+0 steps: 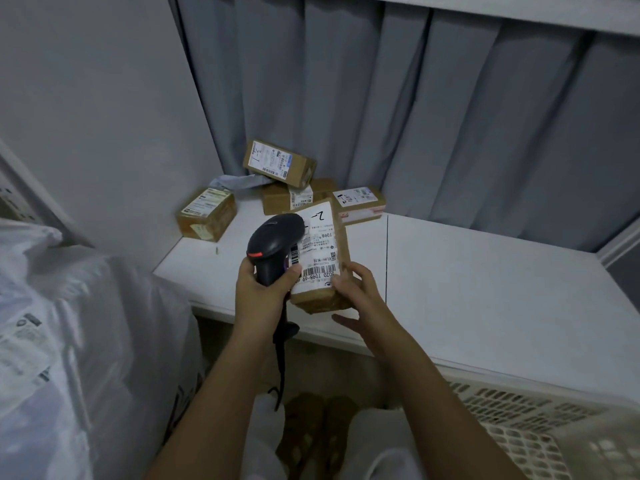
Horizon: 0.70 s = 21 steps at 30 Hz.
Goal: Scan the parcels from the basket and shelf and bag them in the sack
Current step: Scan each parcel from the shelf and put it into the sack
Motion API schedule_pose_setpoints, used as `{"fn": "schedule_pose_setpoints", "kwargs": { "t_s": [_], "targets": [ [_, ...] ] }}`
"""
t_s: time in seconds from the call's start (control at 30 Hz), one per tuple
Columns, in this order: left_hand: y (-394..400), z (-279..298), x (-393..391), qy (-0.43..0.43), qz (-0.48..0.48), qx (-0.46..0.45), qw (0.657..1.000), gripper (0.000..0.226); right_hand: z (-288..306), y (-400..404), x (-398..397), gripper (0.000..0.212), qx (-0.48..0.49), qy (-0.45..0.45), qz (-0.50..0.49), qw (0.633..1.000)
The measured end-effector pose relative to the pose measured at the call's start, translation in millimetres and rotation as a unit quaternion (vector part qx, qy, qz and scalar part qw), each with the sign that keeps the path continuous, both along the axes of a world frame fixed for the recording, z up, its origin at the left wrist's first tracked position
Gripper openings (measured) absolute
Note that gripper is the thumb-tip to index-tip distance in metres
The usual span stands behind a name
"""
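— Nearest the camera, what is each hand doing?

— Her left hand (pixel 258 289) grips the handle of a black pistol-shaped barcode scanner (pixel 273 245), fingers (pixel 289 276) curled tight round it. Beside it, the right hand (pixel 353 289) holds a brown cardboard parcel with a white shipping label (pixel 320 258), thumb on the label's near edge and the other fingers underneath.

— How do scanner and parcel lie?

— Touching or nearly so; the scanner head overlaps the label's left side. The parcel's long axis runs away from the person, tilted up, above the front of the white shelf board (pixel 485 289). I judge the scan is in hand.

— And then?

— A white woven sack (pixel 86 323) sits to the left, nearer the scanner hand, so the parcel must cross over. Farther back, four brown cardboard boxes (pixel 277 178) wait by a grey curtain (pixel 415 116).
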<state>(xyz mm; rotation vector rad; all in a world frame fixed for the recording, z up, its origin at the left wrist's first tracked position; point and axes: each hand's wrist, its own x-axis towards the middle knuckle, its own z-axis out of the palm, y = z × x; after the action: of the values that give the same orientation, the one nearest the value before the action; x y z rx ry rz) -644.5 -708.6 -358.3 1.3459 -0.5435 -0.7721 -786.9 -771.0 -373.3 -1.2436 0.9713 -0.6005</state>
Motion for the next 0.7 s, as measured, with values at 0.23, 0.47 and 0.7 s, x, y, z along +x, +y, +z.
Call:
{"fn": "schedule_pose_setpoints", "kwargs": {
  "t_s": [0.23, 0.47, 0.7],
  "targets": [
    [-7, 2, 7, -0.044, 0.005, -0.038, 0.998, 0.037, 2, -9, -7, 0.032, -0.055, 0.040, -0.044, 0.997],
    [-9, -7, 20, 0.000, -0.001, -0.030, 1.000, 0.038, -2, -11, -11, 0.015, -0.026, 0.074, -0.038, 0.996],
    [-10, -11, 20, 0.003, 0.041, -0.004, 0.999, 0.039, -2, -11, -8, 0.039, -0.060, -0.009, -0.221, 0.973]
  ]
}}
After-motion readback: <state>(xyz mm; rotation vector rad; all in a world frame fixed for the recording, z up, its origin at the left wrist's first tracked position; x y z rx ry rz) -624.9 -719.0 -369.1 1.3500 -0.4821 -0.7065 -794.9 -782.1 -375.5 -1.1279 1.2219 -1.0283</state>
